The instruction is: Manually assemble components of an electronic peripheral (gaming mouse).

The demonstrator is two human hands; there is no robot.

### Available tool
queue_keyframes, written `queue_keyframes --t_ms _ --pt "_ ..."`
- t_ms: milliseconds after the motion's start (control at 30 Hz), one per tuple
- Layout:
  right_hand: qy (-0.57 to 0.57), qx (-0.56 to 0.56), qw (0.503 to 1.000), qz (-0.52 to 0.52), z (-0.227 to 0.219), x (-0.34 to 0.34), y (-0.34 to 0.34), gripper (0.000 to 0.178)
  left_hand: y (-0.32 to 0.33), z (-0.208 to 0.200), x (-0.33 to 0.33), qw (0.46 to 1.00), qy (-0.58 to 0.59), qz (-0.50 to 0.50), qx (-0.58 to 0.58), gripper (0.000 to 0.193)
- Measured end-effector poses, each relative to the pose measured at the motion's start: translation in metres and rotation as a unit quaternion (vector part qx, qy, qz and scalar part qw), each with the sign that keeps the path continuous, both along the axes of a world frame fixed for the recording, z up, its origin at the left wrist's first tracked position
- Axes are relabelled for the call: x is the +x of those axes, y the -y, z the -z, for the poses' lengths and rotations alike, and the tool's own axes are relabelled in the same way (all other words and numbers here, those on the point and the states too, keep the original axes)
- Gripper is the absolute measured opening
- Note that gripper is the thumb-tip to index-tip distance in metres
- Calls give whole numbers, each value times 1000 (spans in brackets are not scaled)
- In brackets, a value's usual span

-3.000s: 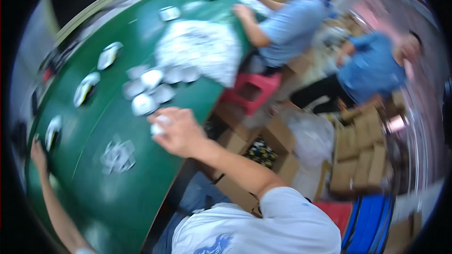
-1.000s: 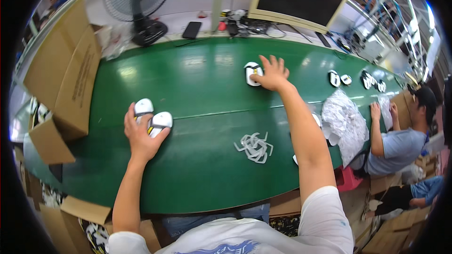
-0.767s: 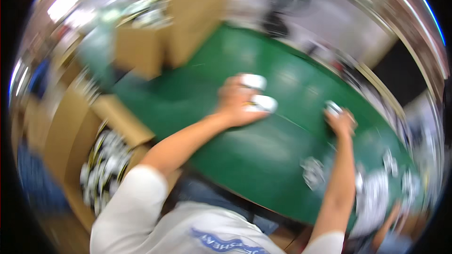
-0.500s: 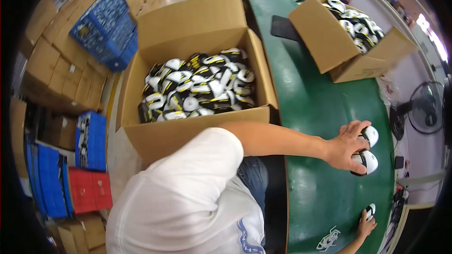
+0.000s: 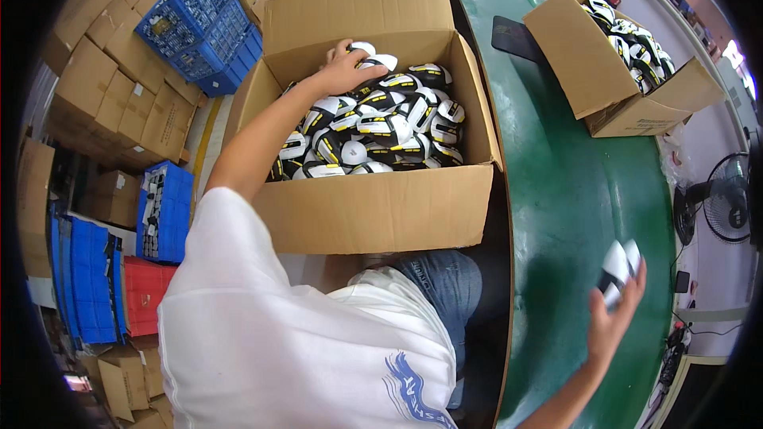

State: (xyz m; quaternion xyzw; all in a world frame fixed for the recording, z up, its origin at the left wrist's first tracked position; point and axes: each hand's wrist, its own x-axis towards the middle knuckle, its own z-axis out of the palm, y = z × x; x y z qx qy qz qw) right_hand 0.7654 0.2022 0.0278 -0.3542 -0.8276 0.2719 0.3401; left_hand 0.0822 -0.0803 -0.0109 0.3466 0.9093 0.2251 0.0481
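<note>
My left hand is over the far part of a large open carton. Its fingers are closed on white-and-black computer mice, of which two show. Below and around that hand, the carton holds a loose heap of similar mice with yellow marks. At the right, my right hand is raised over the green bench. Two more mice, smeared by motion, are in its grip, side by side with their white ends up.
A second open carton of mice stands tilted on the bench's far part, beside a dark flat pad. A black fan stands at the right. Blue crates, a red crate and stacked cartons line the left.
My left arm has swung from the bench to the large carton, carrying mice. My right hand has moved up along the bench and now holds two mice. The view has shifted.
</note>
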Motion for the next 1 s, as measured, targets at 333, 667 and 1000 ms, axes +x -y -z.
queue_keyframes --t_ms 333,667,1000 --pt "-14 110 961 -253 11 -347 107 72 -21 70 -12 993 73 68 -59 109" --pt "-90 194 947 -239 19 -334 110 75 29 84 5 991 -80 109 14 78" --pt "-8 29 966 -257 52 -407 144 93 55 128 -116 964 -45 237 108 66"
